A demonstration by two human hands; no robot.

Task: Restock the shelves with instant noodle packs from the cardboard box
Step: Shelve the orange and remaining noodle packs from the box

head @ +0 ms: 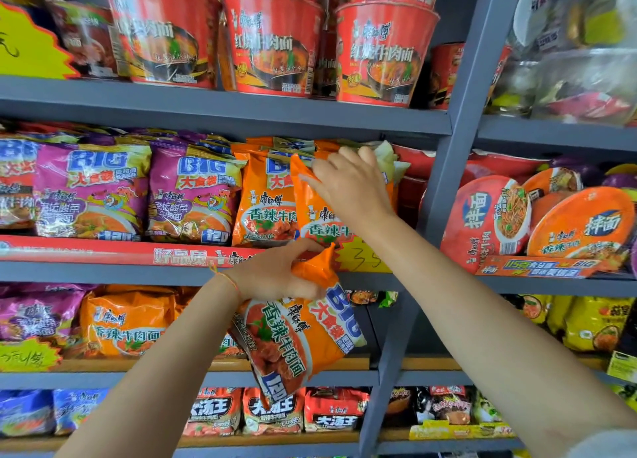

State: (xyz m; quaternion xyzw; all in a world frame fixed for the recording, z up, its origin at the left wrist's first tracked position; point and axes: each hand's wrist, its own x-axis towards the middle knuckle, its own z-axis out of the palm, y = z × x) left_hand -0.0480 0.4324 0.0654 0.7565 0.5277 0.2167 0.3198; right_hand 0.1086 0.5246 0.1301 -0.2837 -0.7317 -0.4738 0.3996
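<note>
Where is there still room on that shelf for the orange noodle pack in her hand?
The only gap is at the right end of the orange row, between the pack under the right hand and the grey shelf post; red tubs sit behind it. Leftward, the purple packs stand tightly side by side. The left hand holds the spare pack.

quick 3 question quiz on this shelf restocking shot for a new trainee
1. True or false: the left hand grips an orange noodle pack by its top edge.
2. The right hand touches packs of which colour? A purple, B orange, C blue.
3. Fill in: the red noodle bowls stand on the shelf ____ the purple packs.

Key: 1 true; 2 B, it reaches the orange packs on the shelf; 3 above.
</note>
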